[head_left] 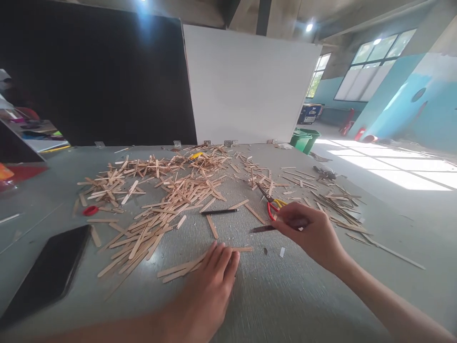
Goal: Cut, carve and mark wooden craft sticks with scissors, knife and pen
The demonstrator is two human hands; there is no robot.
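Note:
Low at the centre, my left hand (pixel 216 274) rests with bent fingers over a few wooden craft sticks (pixel 178 270), holding them against the table. One stick end (pixel 244 249) shows beyond its fingertips. My right hand (pixel 314 231) is closed on a slim dark blade-like tool (pixel 262 229), pinched between thumb and fingers and pointing left, just above the table. Right behind that hand lies a pair of cutters (pixel 270 200) with red and yellow handles, partly hidden by the fingers. A black pen (pixel 219 212) lies between the hands and the stick pile.
Loose craft sticks (pixel 178 195) are heaped across the table (pixel 285 295), with thin strips (pixel 342 212) at right. A black phone (pixel 50 267) and a red ring (pixel 90 210) lie at left. Black (pixel 107 71) and white (pixel 246 85) panels stand behind; a green bin (pixel 302 139) is beyond.

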